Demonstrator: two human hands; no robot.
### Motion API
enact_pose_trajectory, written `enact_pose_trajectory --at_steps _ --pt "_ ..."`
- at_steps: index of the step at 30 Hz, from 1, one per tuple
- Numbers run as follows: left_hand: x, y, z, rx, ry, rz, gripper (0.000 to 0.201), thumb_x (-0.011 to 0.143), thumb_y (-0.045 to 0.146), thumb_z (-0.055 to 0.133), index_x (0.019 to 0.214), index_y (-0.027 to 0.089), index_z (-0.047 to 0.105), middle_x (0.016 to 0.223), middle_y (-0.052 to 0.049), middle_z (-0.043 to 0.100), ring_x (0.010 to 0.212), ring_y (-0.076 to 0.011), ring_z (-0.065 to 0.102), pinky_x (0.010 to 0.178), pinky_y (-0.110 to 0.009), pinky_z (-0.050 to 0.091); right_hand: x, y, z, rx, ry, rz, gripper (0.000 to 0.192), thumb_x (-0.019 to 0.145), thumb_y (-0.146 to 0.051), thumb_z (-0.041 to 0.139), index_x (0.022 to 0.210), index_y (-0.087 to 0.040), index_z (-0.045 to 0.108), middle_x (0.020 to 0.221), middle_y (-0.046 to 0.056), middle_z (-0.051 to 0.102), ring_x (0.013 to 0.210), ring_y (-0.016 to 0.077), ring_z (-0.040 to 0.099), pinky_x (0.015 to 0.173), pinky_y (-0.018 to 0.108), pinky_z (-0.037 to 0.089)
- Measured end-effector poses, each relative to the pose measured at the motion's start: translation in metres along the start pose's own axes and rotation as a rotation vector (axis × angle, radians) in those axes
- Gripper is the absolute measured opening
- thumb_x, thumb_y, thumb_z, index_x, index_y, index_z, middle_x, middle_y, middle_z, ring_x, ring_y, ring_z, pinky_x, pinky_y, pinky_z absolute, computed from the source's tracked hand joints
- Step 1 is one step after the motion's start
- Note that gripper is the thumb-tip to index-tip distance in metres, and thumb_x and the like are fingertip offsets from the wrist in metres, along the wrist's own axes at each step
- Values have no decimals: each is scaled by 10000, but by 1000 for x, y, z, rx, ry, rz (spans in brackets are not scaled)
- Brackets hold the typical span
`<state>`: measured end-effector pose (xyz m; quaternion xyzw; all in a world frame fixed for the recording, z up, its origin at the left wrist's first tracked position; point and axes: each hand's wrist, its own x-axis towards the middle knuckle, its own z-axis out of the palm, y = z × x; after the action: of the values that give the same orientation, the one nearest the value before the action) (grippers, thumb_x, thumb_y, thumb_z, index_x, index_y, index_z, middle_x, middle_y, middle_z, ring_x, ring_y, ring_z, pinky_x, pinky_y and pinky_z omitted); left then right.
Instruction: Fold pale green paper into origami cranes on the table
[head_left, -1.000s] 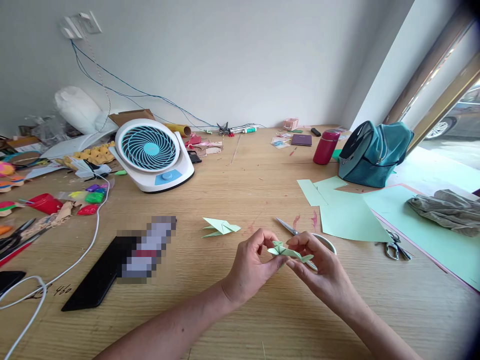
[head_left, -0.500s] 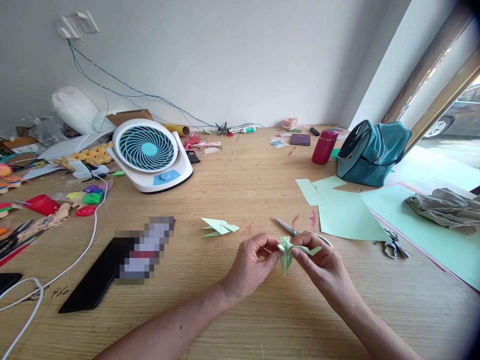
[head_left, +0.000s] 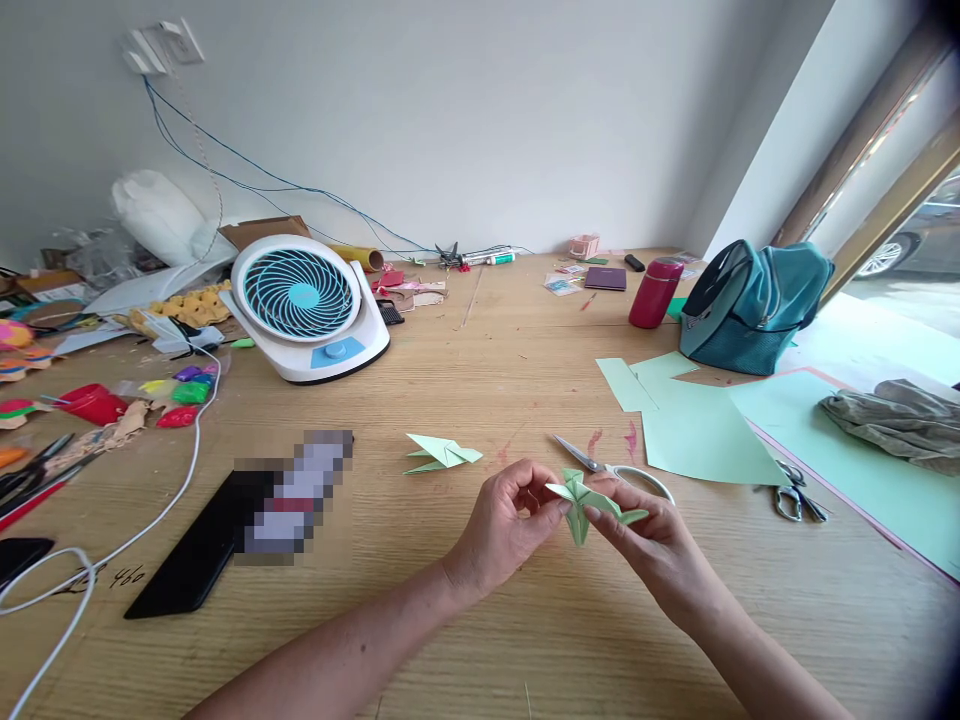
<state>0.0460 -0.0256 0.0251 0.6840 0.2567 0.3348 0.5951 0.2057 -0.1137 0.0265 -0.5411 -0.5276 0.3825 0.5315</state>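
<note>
Both forearms reach forward, the left hand (head_left: 504, 525) and right hand (head_left: 651, 540) meeting with fingertips pinched together

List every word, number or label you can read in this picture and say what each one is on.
"460": handwritten in dark ink on the light wooden tabletop, at, beside the flat black device; a scrawl to its left is illegible.
Blurred-out patch on the black device: unreadable.
Small cards and purple booklet at the far edge: too small to read.
White and blue desk fan, maroon flask, teal bag: no readable text.
</note>
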Motion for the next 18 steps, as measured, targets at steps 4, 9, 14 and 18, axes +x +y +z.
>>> enact_pose_trajectory --at_steps 4,9,14,18 --pt "-2 1 1 -11 -28 8 187 858 285 664 764 158 566 720 2 569 694 -112 521 668 -222 438 2 2 0 -63 81 -27 234 842 -467 693 778 -246 736 756 18 594 783 195 537 712 305 447" --pt "-5 -3 2 54 -15 29 188 874 303 650 781 161 569 730 -5 578 710 -121 537 694 -231 459 1 5 3 11 82 21 285 794 -483 733 702 -221 671 670 -3 533 659 163 481 600 281 412" --pt "-7 -2 2 128 3 66 180 890 294 624 777 166 567 732 -3 591 701 -116 541 691 -228 463 2 4 5 -2 91 20 314 791 -502 730 699 -216 640 659 -8 525 629 152 472 572 271 410" --pt "-7 6 3 156 -9 92 127 887 258 613 806 164 586 743 -9 613 700 -117 552 689 -229 473 4 1 7 -12 155 -70 311 778 -510 744 709 -221 653 716 5 559 684 170 531 631 287 462"
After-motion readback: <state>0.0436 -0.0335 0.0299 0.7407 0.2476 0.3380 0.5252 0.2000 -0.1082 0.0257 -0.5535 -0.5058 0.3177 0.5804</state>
